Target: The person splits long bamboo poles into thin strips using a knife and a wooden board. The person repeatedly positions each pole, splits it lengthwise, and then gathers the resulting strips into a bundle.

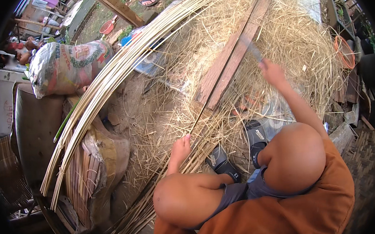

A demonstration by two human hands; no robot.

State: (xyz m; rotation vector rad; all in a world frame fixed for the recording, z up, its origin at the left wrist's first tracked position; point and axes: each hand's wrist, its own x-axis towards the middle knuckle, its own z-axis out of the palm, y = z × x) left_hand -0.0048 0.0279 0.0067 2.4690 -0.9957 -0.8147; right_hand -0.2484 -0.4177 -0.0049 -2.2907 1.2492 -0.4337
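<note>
My left hand [181,148] is closed on the near end of a thin dark bamboo strip [201,114]. From there the strip runs up and away along a long brown wooden board [229,86], lying on its top. My right hand [272,73] grips the handle of a knife, whose blade [251,47] is smeared by motion. The blade is over the board's right edge; whether it touches the strip I cannot tell. Pale shavings [297,35] are heaped on both sides of the board.
A bundle of long pale strips [107,83] arcs across the left side. Darker strips [135,214] lie beside my left knee. Behind the bundle sit a stuffed sack [73,66] and a bundle of wood slats [80,172]. An orange basket [344,52] is at far right; someone's sandalled foot [146,0] shows at the top.
</note>
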